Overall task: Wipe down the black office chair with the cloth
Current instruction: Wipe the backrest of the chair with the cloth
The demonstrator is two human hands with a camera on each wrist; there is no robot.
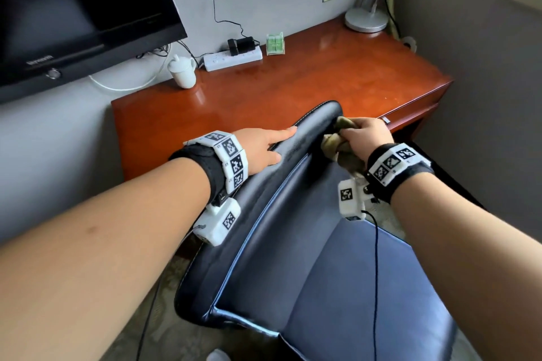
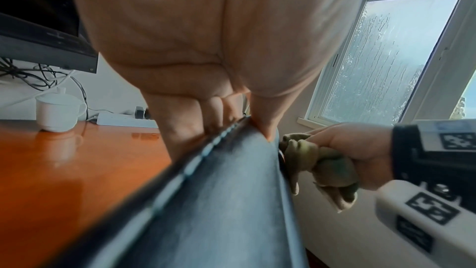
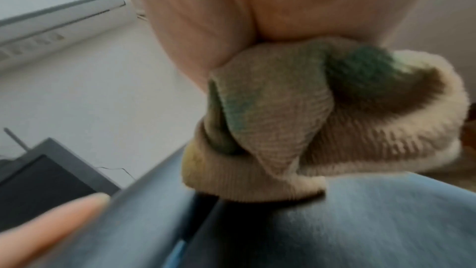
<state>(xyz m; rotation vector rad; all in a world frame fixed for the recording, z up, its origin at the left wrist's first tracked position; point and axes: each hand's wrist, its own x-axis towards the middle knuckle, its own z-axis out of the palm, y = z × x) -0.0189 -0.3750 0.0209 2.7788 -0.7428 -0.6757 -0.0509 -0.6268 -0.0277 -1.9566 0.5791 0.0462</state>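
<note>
Evidently bracing it, the left hand (image 1: 265, 147) clasps the top edge of the black leather office chair (image 1: 293, 214) by the desk's front edge, fingers over the back, while the right hand (image 1: 366, 138) presses a bunched olive-and-cream cloth (image 1: 341, 145) against the backrest.

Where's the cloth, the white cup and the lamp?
cloth (image 1: 337, 145), head view, on its bunched middle.
white cup (image 1: 184, 75), head view, on its side wall.
lamp (image 1: 366, 20), head view, on its round base.
</note>
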